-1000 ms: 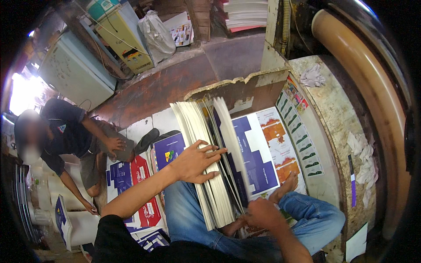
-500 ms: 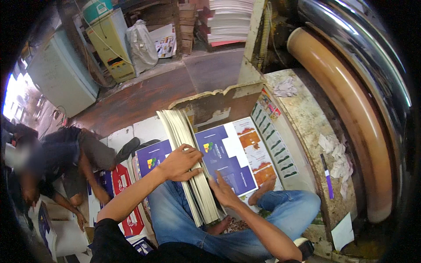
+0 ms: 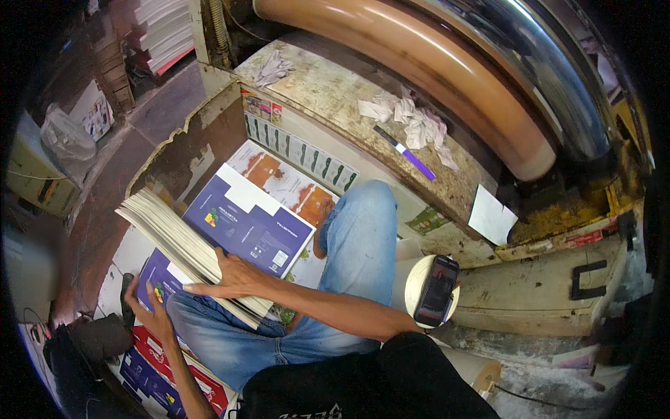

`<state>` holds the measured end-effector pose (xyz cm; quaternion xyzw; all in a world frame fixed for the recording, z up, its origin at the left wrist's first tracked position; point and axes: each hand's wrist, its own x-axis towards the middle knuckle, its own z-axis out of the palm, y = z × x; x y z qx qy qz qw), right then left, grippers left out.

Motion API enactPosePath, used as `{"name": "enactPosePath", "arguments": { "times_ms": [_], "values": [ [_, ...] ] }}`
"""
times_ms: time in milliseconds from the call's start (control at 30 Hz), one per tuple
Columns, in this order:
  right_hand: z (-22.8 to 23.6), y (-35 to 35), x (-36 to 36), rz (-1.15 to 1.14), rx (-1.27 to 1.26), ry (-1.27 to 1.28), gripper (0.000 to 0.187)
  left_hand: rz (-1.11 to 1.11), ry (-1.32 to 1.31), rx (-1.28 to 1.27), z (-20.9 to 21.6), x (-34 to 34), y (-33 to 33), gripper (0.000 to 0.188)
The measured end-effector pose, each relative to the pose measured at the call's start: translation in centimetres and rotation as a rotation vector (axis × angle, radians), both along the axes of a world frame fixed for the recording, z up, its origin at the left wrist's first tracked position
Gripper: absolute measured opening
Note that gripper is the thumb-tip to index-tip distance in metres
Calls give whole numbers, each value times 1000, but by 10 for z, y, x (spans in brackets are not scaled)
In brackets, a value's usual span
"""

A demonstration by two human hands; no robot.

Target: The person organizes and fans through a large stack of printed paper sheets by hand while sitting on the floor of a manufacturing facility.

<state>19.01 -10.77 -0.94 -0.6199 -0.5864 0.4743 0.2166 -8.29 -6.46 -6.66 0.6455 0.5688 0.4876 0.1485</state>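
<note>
right grip (image 3: pixel 236 276) around the sheet stack (image 3: pixel 167 234), left grip (image 3: pixel 155 315) empty beside it

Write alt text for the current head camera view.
A seated person in blue jeans grips a thick bundle of sheets at the lap with the right hand; the left hand is open beside it. Right of the bundle lies a purple-and-white printed sheet. Beyond are a stained ledge and large brown roller.

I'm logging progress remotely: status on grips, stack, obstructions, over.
Right grip clasping paper stack. Left grip open, empty. Purple printed sheets either side of stack; nothing visibly blocking.
</note>
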Motion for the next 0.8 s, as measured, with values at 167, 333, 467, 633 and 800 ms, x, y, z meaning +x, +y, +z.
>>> {"name": "enactPosePath", "arguments": {
  "times_ms": [167, 333, 467, 633, 800],
  "values": [
    [-4, -4, -13, -12, 10, -185, 115, 558, -438, -631, -141, -137, -76, 40],
    [-12, -3, -18, -78, -48, -187, 90, 396, -254, -387, -175, -155, -119, 34],
    [-13, -1, -19, -89, -109, -80, 88, -33, -405, -221, -71, -62, -66, 35],
    [-8, -18, -31, -124, -82, -485, 75, -603, 234, 114, 57, 82, -19, 45],
    [-1, -34, -30, 136, 158, -283, 62, -589, 880, -314, 74, 146, -10, 74]
  ]
}}
